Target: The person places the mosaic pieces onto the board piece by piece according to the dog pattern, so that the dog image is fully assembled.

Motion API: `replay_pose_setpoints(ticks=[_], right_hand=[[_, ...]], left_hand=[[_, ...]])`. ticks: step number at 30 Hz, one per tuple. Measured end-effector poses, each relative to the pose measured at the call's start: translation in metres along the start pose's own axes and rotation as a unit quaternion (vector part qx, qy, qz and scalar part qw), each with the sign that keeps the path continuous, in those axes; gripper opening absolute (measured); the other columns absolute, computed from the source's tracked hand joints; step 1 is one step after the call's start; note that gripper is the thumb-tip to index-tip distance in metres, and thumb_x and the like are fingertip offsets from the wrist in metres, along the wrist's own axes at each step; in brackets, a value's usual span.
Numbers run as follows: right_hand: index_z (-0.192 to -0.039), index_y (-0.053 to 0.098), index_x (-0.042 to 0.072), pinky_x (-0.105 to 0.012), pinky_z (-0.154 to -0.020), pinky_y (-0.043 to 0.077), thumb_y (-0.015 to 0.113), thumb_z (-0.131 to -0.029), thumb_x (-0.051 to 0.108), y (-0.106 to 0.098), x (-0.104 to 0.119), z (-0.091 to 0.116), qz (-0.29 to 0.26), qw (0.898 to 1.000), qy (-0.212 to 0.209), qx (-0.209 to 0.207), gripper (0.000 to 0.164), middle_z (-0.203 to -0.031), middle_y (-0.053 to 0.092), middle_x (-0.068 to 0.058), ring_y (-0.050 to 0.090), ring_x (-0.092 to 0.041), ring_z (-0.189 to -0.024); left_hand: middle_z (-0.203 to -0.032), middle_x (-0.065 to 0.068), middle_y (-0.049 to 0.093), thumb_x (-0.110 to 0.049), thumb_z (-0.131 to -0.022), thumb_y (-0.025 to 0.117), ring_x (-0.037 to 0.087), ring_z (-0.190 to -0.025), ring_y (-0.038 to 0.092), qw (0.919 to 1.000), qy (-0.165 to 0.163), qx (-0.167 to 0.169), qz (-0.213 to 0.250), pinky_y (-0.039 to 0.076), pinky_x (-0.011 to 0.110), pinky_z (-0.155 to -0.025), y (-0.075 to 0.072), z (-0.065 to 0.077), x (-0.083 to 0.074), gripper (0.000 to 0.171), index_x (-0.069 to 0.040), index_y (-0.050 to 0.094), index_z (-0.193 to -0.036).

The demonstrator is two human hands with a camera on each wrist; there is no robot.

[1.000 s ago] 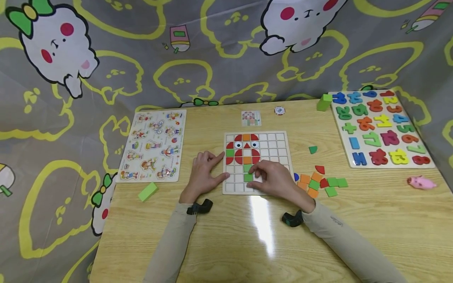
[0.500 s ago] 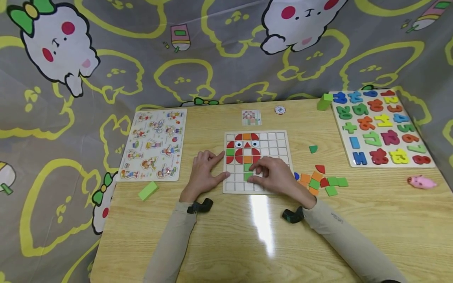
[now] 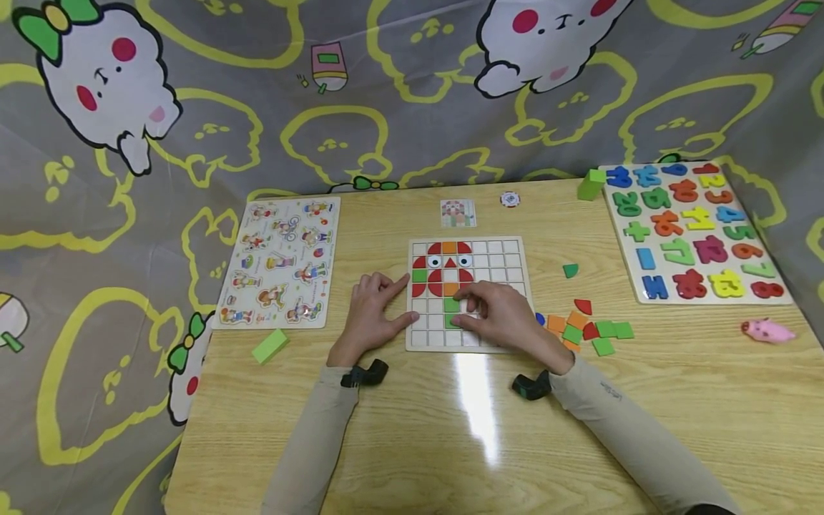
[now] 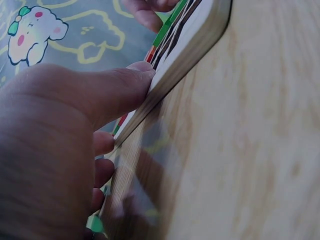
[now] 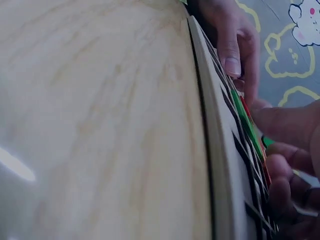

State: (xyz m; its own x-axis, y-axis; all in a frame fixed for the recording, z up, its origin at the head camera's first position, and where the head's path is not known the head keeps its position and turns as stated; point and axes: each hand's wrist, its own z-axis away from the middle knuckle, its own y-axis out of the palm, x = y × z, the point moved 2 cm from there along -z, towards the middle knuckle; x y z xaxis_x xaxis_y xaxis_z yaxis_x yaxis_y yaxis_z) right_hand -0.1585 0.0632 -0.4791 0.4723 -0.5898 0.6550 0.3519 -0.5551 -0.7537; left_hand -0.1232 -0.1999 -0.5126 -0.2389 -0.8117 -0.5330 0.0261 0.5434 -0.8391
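Note:
In the head view a square grid board [image 3: 506,336] lies flat at mid-table, its upper left part filled with red, orange, green and eye-marked tiles. My left hand [image 3: 373,315] is at the board's left side. Its thumb [image 4: 117,90] rests at the rim in the left wrist view, fingers stretched along the edge. Over the board's lower middle is my right hand [image 3: 498,315], thumb and forefinger tips spread at two green tiles [image 3: 452,305] set one below the other. The other right fingers [image 5: 280,172] are loosely bent. The palm hides several squares.
Loose tiles [image 3: 605,330] lie right of the board. A picture card [image 3: 458,213] and a round chip [image 3: 510,199] are behind it. A figure puzzle [image 3: 280,261] stands left, a number puzzle [image 3: 698,232] right. Green blocks [image 3: 270,347] and a pink pig [image 3: 768,330] lie around.
The right thumb and forefinger shift slightly upward along the green tiles. The left hand stays at the board's edge.

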Motion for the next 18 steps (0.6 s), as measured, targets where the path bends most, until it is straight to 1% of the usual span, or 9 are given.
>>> replay_pose_setpoints(ticks=[3, 5, 7, 10, 11, 13, 16, 18], right_hand=[[-0.110, 0.071, 0.016, -0.026, -0.057, 0.040, 0.079, -0.084, 0.036, -0.010, -0.005, 0.003, -0.024, 0.999, -0.014, -0.017, 0.034, -0.080, 0.059, 0.009, 0.050, -0.009, -0.061], [-0.110, 0.071, 0.014, -0.025, -0.056, 0.042, 0.079, -0.084, 0.032, -0.025, -0.013, 0.009, -0.037, 0.999, -0.012, -0.035, 0.033, -0.080, 0.060, 0.008, 0.052, -0.010, -0.062], [-0.109, 0.072, 0.012, -0.024, -0.057, 0.044, 0.080, -0.084, 0.030, -0.046, -0.026, 0.019, -0.033, 0.998, 0.002, -0.055, 0.032, -0.080, 0.062, 0.007, 0.054, -0.010, -0.064], [-0.109, 0.072, 0.011, -0.023, -0.061, 0.045, 0.080, -0.084, 0.028, -0.081, -0.050, 0.045, -0.002, 0.997, 0.040, -0.060, 0.032, -0.083, 0.063, 0.005, 0.057, -0.010, -0.069], [-0.110, 0.072, 0.012, -0.023, -0.061, 0.045, 0.081, -0.084, 0.027, -0.092, -0.059, 0.056, 0.013, 0.997, 0.054, -0.058, 0.032, -0.083, 0.064, 0.005, 0.057, -0.010, -0.069], [-0.111, 0.072, 0.013, -0.023, -0.064, 0.046, 0.081, -0.083, 0.026, -0.113, -0.074, 0.079, 0.048, 0.996, 0.068, -0.043, 0.032, -0.088, 0.066, 0.004, 0.058, -0.009, -0.072], [-0.113, 0.073, 0.015, -0.024, -0.067, 0.045, 0.082, -0.082, 0.025, -0.132, -0.089, 0.111, 0.080, 0.993, 0.086, -0.019, 0.034, -0.095, 0.069, 0.002, 0.056, -0.010, -0.077], [-0.112, 0.074, 0.016, -0.025, -0.069, 0.045, 0.083, -0.081, 0.025, -0.138, -0.094, 0.127, 0.092, 0.992, 0.084, -0.006, 0.033, -0.100, 0.070, 0.001, 0.056, -0.011, -0.080]], left_hand=[[-0.112, 0.002, 0.046, -0.056, -0.084, 0.069, 0.021, -0.097, 0.035, 1.0000, -0.001, 0.000, 0.000, 0.027, 0.038, -0.085, 0.001, 0.000, 0.000, 0.074, -0.026, 0.048, -0.148], [-0.112, 0.001, 0.045, -0.057, -0.084, 0.069, 0.021, -0.097, 0.035, 1.0000, -0.001, -0.001, 0.001, 0.027, 0.038, -0.085, 0.002, -0.001, 0.000, 0.074, -0.026, 0.048, -0.148], [-0.111, 0.001, 0.045, -0.057, -0.084, 0.069, 0.021, -0.097, 0.035, 1.0000, 0.000, -0.002, -0.001, 0.027, 0.038, -0.085, 0.003, -0.002, 0.000, 0.074, -0.026, 0.048, -0.148], [-0.111, 0.002, 0.046, -0.059, -0.084, 0.068, 0.021, -0.098, 0.035, 1.0000, 0.001, -0.002, -0.003, 0.027, 0.038, -0.086, 0.004, -0.002, -0.001, 0.075, -0.026, 0.048, -0.148], [-0.111, 0.002, 0.046, -0.059, -0.084, 0.068, 0.021, -0.098, 0.035, 1.0000, 0.002, -0.003, -0.004, 0.028, 0.038, -0.086, 0.004, -0.002, -0.001, 0.075, -0.025, 0.048, -0.148], [-0.111, 0.002, 0.046, -0.059, -0.084, 0.067, 0.021, -0.098, 0.036, 1.0000, 0.003, -0.004, -0.006, 0.028, 0.038, -0.086, 0.004, -0.002, -0.001, 0.075, -0.025, 0.048, -0.148], [-0.110, 0.002, 0.046, -0.058, -0.084, 0.068, 0.021, -0.097, 0.036, 1.0000, 0.003, -0.007, -0.004, 0.028, 0.039, -0.085, 0.002, 0.000, -0.001, 0.075, -0.025, 0.049, -0.147], [-0.109, 0.002, 0.046, -0.057, -0.083, 0.070, 0.022, -0.097, 0.035, 1.0000, 0.003, -0.008, 0.001, 0.027, 0.039, -0.085, 0.001, 0.000, -0.002, 0.074, -0.024, 0.049, -0.147]])
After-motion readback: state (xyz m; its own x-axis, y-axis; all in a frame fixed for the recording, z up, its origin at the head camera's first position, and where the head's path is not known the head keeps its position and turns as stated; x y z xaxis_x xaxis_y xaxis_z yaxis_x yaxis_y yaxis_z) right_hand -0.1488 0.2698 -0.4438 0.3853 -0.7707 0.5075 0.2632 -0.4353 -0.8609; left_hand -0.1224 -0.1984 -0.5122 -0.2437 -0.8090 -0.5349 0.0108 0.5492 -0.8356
